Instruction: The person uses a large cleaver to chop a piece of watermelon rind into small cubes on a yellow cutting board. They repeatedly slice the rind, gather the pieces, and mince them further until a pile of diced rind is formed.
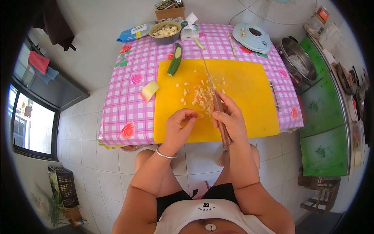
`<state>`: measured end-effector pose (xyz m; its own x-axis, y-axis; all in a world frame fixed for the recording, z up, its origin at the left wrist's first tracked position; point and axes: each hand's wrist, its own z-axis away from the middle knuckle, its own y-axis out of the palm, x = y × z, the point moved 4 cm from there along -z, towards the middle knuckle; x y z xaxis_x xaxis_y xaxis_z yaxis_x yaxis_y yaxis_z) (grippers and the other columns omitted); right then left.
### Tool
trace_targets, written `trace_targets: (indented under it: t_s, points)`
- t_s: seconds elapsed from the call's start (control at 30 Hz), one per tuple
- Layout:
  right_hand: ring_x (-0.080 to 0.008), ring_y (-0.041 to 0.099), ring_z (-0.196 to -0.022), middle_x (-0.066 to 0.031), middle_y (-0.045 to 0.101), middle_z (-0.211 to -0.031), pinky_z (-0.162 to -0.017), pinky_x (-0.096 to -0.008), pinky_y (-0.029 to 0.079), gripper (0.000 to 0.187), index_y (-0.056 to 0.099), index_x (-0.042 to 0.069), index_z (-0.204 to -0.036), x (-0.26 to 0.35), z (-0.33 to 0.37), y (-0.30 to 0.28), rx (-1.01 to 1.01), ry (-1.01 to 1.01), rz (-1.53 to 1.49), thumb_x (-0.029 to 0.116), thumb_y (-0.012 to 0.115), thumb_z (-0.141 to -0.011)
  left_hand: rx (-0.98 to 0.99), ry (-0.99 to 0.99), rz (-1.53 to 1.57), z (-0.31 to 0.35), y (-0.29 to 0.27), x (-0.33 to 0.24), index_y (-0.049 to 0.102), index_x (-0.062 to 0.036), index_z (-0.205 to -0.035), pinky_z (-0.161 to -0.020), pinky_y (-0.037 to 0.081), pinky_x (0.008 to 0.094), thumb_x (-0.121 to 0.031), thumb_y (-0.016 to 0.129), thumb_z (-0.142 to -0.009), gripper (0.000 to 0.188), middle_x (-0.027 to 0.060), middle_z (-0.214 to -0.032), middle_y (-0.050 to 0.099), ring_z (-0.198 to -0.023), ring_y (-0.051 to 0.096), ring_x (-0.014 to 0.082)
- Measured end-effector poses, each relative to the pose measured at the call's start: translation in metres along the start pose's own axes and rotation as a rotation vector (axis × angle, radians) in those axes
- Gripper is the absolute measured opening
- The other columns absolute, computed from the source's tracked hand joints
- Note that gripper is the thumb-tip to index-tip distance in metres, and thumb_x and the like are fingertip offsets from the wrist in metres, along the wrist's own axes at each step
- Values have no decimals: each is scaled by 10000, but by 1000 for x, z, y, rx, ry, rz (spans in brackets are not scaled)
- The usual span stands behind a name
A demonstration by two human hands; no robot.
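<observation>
My right hand (230, 115) is wrapped round the brown wooden handle of a kitchen knife (223, 126). Its thin blade points away from me over the yellow cutting board (249, 99). Beside the blade lies a heap of small pale and orange-pink diced pieces (203, 97), with several loose bits scattered to its left. My left hand (180, 126), with a silver bangle at its wrist, hovers over the board's near edge; its fingers are curled in and nothing shows in them. A green cucumber (175, 60) with a pale cut face rests across the board's far left edge.
A pale rind wedge (149, 91) lies at the board's left edge. On the pink checked tablecloth (124, 85) stand a bowl of pale pieces (165, 32), a tissue pack (190, 32) and a light-blue round appliance (252, 38). A steel pot (298, 60) stands right of the table.
</observation>
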<state>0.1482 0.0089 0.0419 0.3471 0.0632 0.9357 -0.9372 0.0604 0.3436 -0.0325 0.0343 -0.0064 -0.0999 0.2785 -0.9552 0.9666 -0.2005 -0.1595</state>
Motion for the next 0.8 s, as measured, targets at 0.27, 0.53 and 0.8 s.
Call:
trace_targets:
  t_s: [0.27, 0.53, 0.8]
  points:
    - [-133, 575, -591, -82, 617, -924, -508, -244, 441, 657, 421, 12, -1473, 18, 15, 5, 0, -55, -86, -13, 599, -841, -2, -15, -13, 1, 0, 0, 665, 4, -1045, -833, 520, 288, 14, 627, -875, 175, 94, -983, 706, -901, 664, 176]
    - [-130, 566, -581, -97, 620, -918, -502, -228, 430, 666, 437, 4, -1463, -7, -3, 8, 24, 31, -67, -5, 585, -814, -1, 6, -17, 0, 0, 1, 666, 5, -1046, -834, 523, 293, 13, 634, -870, 180, 101, -984, 706, -904, 668, 185]
    - [-135, 577, -591, -82, 610, -931, -524, -248, 453, 653, 438, 23, -1470, 0, 6, 7, -17, -14, -63, -31, 602, -840, -1, 1, -25, 1, -1, 0, 662, 5, -1039, -829, 522, 293, 18, 628, -866, 177, 98, -975, 705, -894, 666, 189]
